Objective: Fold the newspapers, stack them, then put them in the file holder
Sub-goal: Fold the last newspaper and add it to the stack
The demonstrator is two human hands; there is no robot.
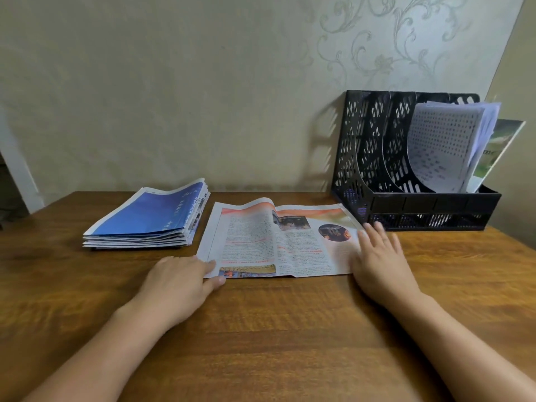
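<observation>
newspaper (278, 242) half-open on table (261, 329) | my fingers (374, 236) flat, both hands gripping nothing | risk: raised middle crease folds crooked

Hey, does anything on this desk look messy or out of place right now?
The papers in the file holder curl and flop sideways, and the open newspaper humps at its centre crease.

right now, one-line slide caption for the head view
Both hands flatten an open newspaper between a folded stack and a file holder.
</observation>
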